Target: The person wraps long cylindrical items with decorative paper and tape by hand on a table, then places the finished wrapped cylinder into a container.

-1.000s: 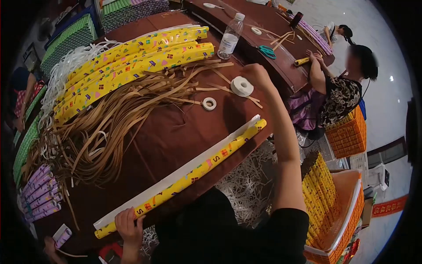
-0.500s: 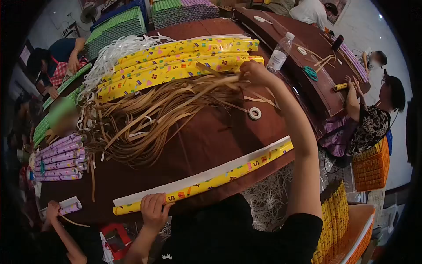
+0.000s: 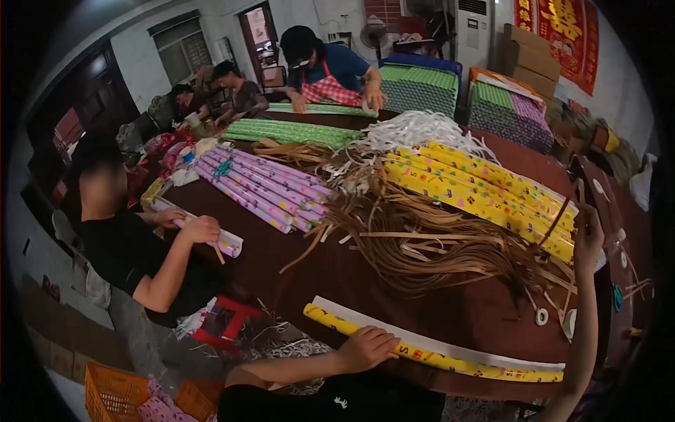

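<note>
My left hand [image 3: 369, 349] is closed over a partly rolled sheet of yellow patterned wrapping paper [image 3: 450, 360] along the table's near edge. The sheet's white underside shows as a long strip behind the roll. My right hand [image 3: 589, 239] is raised at the right, fingers closed on a brown strip [image 3: 560, 216] that slants down to the left. Below and left of it spreads a loose heap of long brown strips [image 3: 436, 260]. Several finished yellow rolls [image 3: 478, 193] lie just behind that heap.
White strips [image 3: 429, 137] pile up behind the yellow rolls. Purple rolls [image 3: 260, 186] and green rolls [image 3: 295, 132] lie to the left. A tape roll [image 3: 541, 316] sits near my right forearm. At the left, a co-worker [image 3: 151, 260] handles a purple roll; another person [image 3: 330, 77] works across the table.
The view has swung left and up. My right hand has risen from the end of the brown heap with a strip. My left hand stays on the yellow roll.
</note>
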`<state>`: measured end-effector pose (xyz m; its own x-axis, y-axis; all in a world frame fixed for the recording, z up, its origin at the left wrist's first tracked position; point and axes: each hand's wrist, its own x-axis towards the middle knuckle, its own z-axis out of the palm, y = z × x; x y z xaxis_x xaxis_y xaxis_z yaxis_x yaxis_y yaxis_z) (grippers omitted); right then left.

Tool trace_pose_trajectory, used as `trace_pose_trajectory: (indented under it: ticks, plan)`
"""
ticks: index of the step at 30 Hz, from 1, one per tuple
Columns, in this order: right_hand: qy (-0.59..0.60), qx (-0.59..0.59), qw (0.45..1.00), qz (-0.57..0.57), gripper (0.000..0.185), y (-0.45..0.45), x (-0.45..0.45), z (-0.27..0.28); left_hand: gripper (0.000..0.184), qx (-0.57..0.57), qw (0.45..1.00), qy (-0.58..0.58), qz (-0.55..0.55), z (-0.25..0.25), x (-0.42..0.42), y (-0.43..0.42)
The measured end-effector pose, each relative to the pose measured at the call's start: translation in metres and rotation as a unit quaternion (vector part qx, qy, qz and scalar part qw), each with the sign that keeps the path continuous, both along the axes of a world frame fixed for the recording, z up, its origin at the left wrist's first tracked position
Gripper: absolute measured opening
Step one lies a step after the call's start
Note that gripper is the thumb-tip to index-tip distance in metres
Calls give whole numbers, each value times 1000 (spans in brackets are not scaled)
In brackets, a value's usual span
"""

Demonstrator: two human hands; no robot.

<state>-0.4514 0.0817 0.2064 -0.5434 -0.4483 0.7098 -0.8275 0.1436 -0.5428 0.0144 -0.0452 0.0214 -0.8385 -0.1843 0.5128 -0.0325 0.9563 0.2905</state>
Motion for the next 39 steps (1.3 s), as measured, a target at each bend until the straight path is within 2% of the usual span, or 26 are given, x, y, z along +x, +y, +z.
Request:
trace_pose_trajectory:
  ticks: [2,4,5,7,8,9,10,11,12,13,14,16,17,19,21,22,25,26,27,29,30,31,33,35,37,39]
  plan:
    - [-36,-15,999,24,22,-11,-19,-1,39,6,1000,12,-16,-5,0,-1]
    - [-304,44,949,67,25,-25,-27,27,40,5,1000,15,-17,-5,1,-1]
    - [-313,30,947,65,28,-32,-37,33,40,5,1000,15,-19,-4,1,-1]
    - [-194,-83,977,13,24,-49,-59,52,40,3,1000,21,-20,-2,1,-1]
    - [-39,-140,989,20,20,-57,-75,60,40,5,1000,25,-19,-4,1,-1]
    - [-34,-145,989,22,20,-61,-48,73,45,5,999,24,-21,-10,1,-1]
    - [128,-92,987,13,17,-68,7,92,45,-1,999,29,-19,-8,1,-1]
    - [288,4,958,4,19,-75,51,93,49,12,1000,0,-6,-1,1,1]
    - [445,66,893,4,26,-81,96,93,54,24,999,-31,8,3,2,2]
    - [511,225,829,-7,34,-78,130,73,63,86,996,-18,1,2,2,1]
    - [565,326,757,48,39,-73,159,48,63,81,997,-19,4,0,2,1]
    - [609,364,686,164,38,-56,200,-9,67,106,994,10,0,-5,1,1]
    - [654,349,648,173,31,-45,211,-44,66,85,996,-12,-11,-15,0,-1]
    - [553,373,683,299,26,-16,239,-80,65,73,997,-5,-17,-2,0,-4]
    - [493,393,708,318,23,1,268,-93,62,40,998,-38,-23,6,2,-3]
    - [390,451,730,334,25,14,278,-101,62,29,999,-18,-15,10,1,-3]
    - [403,399,769,295,36,25,301,-93,50,-30,999,4,-23,0,-3,-7]
    - [356,431,779,285,39,28,307,-93,44,22,999,-4,-35,4,-2,-7]
    - [311,460,786,273,44,33,310,-94,44,-35,999,-9,-23,7,-2,-8]
    - [214,435,818,310,53,51,311,-112,48,-21,999,-28,-25,6,-1,-5]
    - [173,493,792,314,68,63,317,-100,50,-17,999,-32,-25,5,-1,-7]
    - [156,501,791,314,68,77,323,-94,50,-33,998,-45,-23,9,-1,-7]
    - [84,599,722,336,68,107,322,-89,51,-32,999,-33,-23,4,-2,-7]
    - [40,589,732,341,70,164,330,-109,52,-15,999,-41,-33,2,-1,-7]
    - [-52,699,623,347,54,190,341,-105,52,-15,999,-35,-29,0,-2,-7]
    - [-87,691,618,365,50,199,338,-104,47,-24,999,-36,-28,4,-1,-6]
